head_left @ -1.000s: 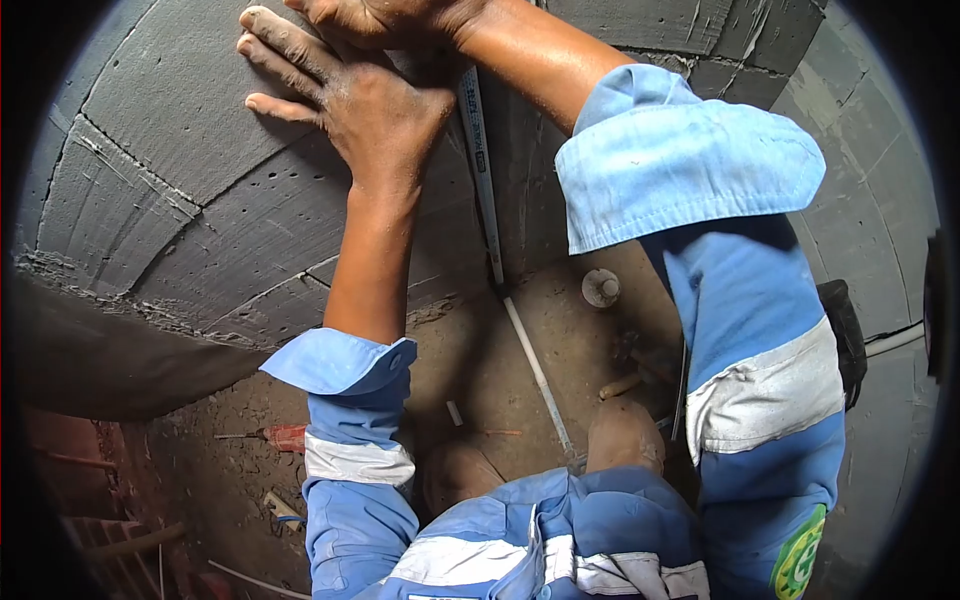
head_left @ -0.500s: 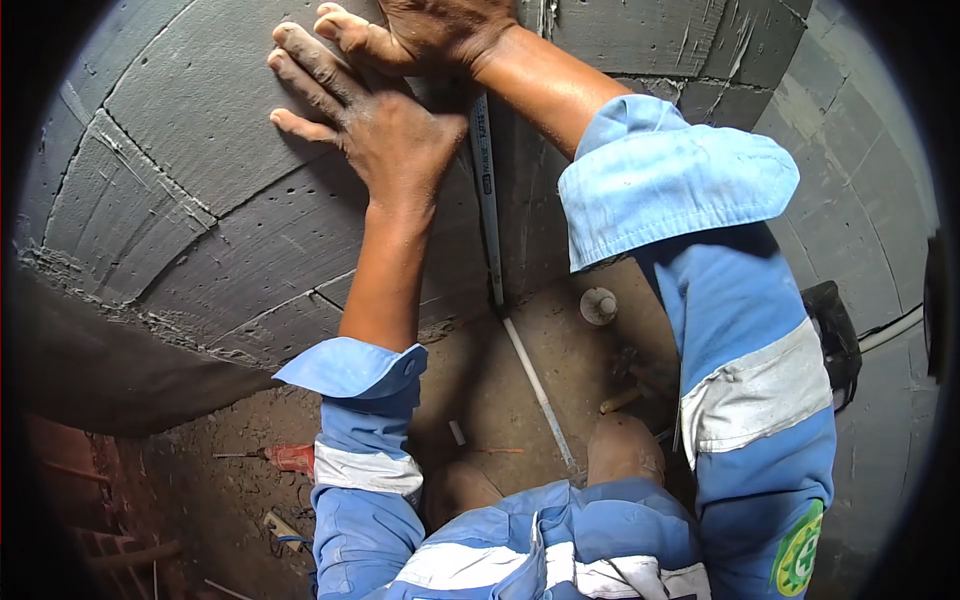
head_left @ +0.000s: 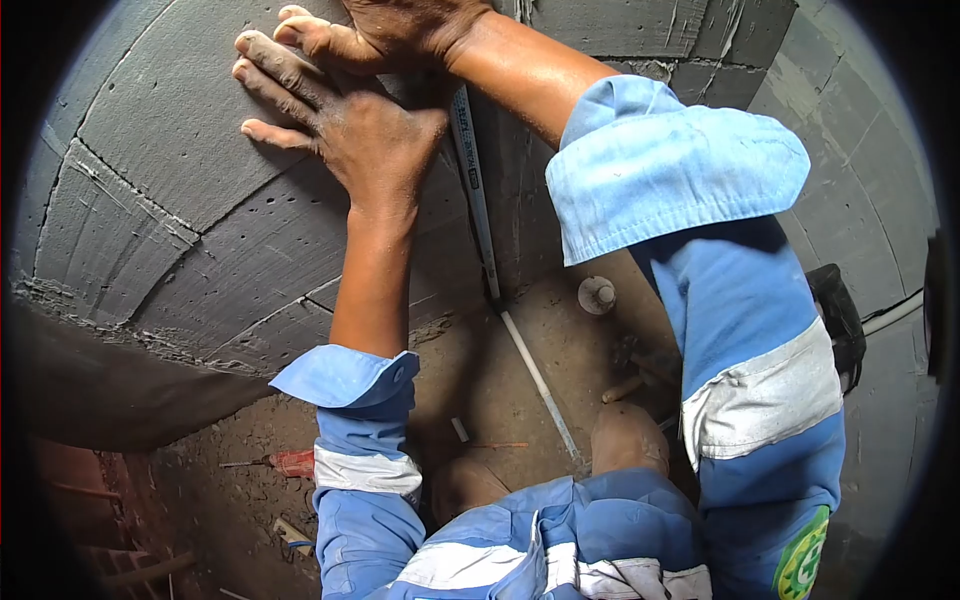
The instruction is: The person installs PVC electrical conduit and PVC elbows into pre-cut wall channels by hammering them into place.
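Observation:
My left hand (head_left: 375, 140) lies on the grey block wall (head_left: 190, 120), its fingers stretched out and spread. My right hand (head_left: 415, 30) is just above it at the top edge of the view, partly overlapping it; its upper part is cut off and most of its fingers are hidden. From below both hands, a narrow grey-white pipe (head_left: 475, 185) with printed lettering runs down along a dark recess in the wall. Whether either hand touches the pipe's upper end is hidden.
On the dirt floor, a white pipe (head_left: 535, 365) runs toward my knees. A small whitish round object (head_left: 597, 295) stands to its right, beside a hammer-like tool (head_left: 625, 388). A red power tool (head_left: 292, 463) lies at lower left. A black object (head_left: 838, 320) is by the right wall.
Both hands and the wall sit slightly further left and up in the view. The left hand stays spread on the wall; no grip visibly changes.

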`<state>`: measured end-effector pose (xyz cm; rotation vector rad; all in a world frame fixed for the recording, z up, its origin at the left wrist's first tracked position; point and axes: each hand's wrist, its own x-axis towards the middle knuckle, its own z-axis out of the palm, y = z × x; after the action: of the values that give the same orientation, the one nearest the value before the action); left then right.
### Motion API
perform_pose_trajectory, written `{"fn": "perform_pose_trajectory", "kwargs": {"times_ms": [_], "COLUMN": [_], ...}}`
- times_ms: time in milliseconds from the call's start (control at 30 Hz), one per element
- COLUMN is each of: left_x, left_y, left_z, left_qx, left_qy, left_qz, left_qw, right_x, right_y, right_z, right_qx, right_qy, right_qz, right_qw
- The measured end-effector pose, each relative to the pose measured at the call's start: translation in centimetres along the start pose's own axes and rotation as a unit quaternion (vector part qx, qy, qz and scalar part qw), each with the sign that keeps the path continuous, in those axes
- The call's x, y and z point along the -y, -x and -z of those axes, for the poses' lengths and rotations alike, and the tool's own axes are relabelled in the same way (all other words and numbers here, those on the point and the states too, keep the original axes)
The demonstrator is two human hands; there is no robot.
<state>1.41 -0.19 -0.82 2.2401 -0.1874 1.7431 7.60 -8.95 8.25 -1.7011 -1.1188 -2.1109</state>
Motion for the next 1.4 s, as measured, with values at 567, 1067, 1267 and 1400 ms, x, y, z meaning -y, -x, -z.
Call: {"fn": "perform_pose_trajectory", "kwargs": {"times_ms": [567,1067,1267,1400], "left_x": [-0.1,-0.5,-0.6,0.0], "left_y": [0.1,0.6,1.0,0.4], "left_z": [-0.4,-0.5,0.0,0.3], "left_qx": [-0.032,-0.062,-0.048,-0.045], "left_qy": [-0.006,-0.015,-0.008,-0.003], "left_qz": [-0.017,-0.023,-0.022,-0.022], "left_qw": [0.999,0.998,0.999,0.999], "right_x": [-0.2,-0.3,-0.4,-0.4], "right_y": [-0.1,-0.2,-0.1,-0.2], "right_z": [-0.1,-0.1,0.0,0.0], "right_qx": [0.004,-0.010,-0.046,-0.025], "right_qy": [-0.003,0.007,-0.003,0.008], "right_qz": [-0.002,0.016,0.029,0.018], "right_qw": [1.000,1.000,0.999,0.999]}}
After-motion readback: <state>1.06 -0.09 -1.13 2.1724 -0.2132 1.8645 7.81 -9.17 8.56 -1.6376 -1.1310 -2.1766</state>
